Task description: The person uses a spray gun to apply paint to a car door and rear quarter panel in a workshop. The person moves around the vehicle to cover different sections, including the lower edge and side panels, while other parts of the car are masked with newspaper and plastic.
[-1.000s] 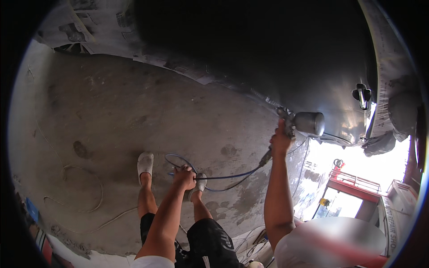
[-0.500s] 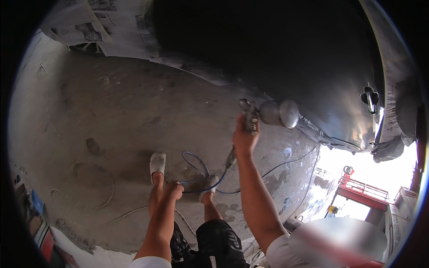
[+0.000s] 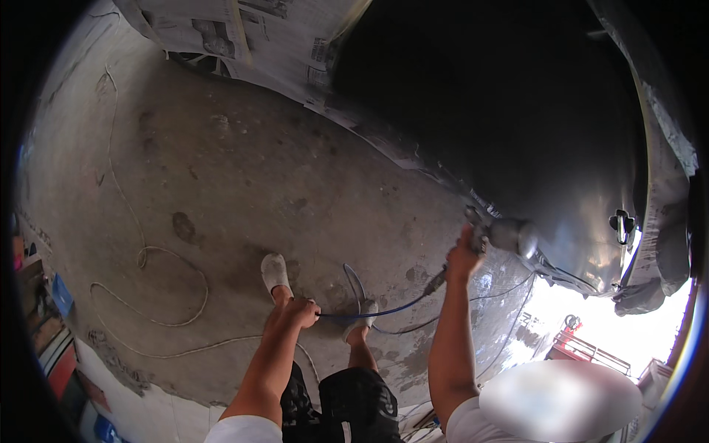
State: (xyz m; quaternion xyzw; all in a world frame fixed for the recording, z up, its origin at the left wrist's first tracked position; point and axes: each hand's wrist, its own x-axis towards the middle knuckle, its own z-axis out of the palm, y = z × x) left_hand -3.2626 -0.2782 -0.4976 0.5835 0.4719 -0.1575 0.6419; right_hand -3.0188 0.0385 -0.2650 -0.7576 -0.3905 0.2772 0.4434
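My right hand is wrapped round the handle of a metal spray gun, with a rounded grey cup on its far side. The gun is close to the lower edge of a black car panel. From its handle a blue air hose curves down and across to my left hand, which is closed round it near my feet. Part of the hose loops on the floor behind. My fingers hide the trigger.
Masking newspaper covers the car beside the black panel. A door handle sticks out at right. A pale cord winds over the concrete floor. Clutter with a blue item stands at the left edge, and bright daylight enters at right.
My right hand and the spray gun have moved right and nearer to me along the panel's lower edge. The hose between my hands is drawn straighter. The whole view has shifted.
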